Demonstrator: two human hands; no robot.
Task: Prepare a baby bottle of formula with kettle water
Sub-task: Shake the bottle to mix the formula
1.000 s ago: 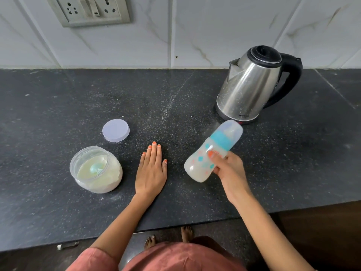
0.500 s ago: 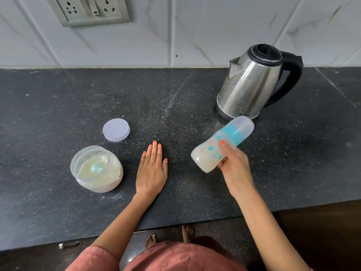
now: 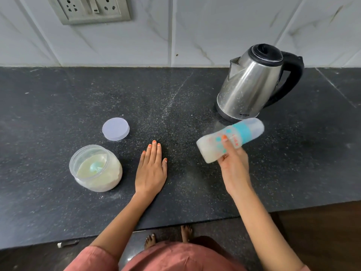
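Note:
My right hand grips a capped baby bottle with a teal collar and milky liquid inside. The bottle is tilted almost flat above the counter, cap pointing right, and looks motion-blurred. Flat on the black counter, fingers straight, lies my left hand. A steel kettle with a black lid and handle stands just behind the bottle. At the left sits an open clear formula jar with pale powder and a teal scoop in it.
The jar's round lilac lid lies on the counter behind the jar. A wall socket plate is on the tiled wall at upper left. The counter's front edge runs just below my forearms, with my bare feet beneath.
The bottle has moved up and to the right in my right hand and tipped flatter, in a shaking motion. My left hand stays flat on the counter.

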